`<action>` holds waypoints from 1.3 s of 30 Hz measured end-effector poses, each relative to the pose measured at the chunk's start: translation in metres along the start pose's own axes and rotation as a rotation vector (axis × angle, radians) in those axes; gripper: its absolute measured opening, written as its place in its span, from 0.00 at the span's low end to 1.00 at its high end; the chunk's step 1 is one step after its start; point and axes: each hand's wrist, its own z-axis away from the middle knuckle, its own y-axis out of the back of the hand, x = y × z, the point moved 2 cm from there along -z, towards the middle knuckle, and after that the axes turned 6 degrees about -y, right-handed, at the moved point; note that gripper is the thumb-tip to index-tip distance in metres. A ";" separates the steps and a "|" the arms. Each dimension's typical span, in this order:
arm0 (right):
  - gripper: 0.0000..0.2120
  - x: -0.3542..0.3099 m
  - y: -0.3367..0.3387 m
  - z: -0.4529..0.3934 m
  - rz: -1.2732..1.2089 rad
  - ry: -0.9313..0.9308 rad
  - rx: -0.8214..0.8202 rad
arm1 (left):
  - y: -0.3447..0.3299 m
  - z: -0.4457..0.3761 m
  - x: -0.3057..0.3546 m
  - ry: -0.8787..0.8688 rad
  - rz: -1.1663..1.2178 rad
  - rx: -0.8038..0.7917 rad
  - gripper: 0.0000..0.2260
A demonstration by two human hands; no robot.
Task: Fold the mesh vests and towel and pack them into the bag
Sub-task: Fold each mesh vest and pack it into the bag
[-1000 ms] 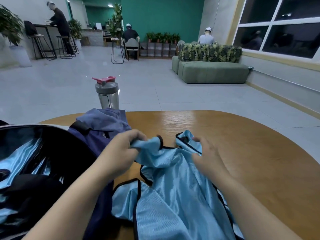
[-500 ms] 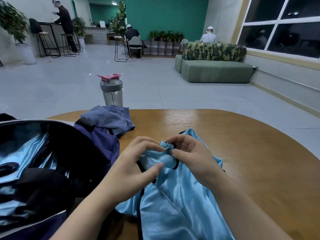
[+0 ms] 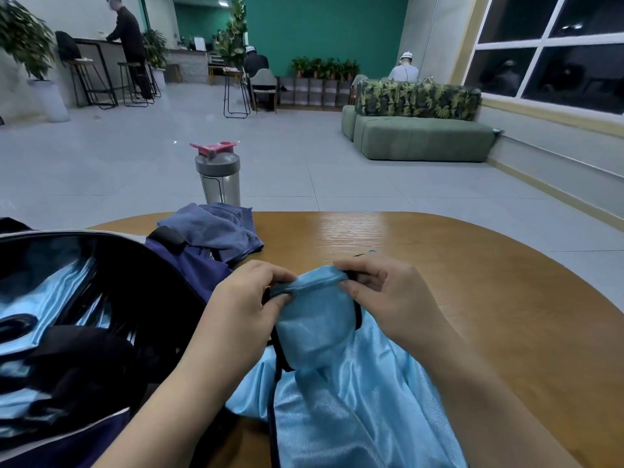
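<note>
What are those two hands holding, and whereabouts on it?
Both hands, left and right, pinch the light blue mesh vest along its black-trimmed top edge, one at each end.

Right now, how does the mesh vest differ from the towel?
The mesh vest is shiny light blue with black trim; the towel is matte, darker grey-blue. The vest is pinched at its top edge by the left hand and right hand; the towel lies untouched, crumpled against the bag. Both are unpacked.

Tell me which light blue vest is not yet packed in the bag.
The light blue vest on the table, gripped by both hands; the other blue fabric already lies inside the bag.
</note>
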 end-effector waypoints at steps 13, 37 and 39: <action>0.05 0.070 -0.006 -0.030 0.572 -0.245 -0.163 | -0.025 0.010 -0.007 0.416 0.586 0.181 0.12; 0.21 -0.003 -0.004 -0.026 -0.611 -0.308 -0.231 | -0.020 0.002 -0.011 0.450 0.710 0.005 0.12; 0.22 -0.009 -0.006 -0.014 -0.631 -0.298 -0.291 | -0.029 0.002 -0.007 0.482 0.805 -0.098 0.16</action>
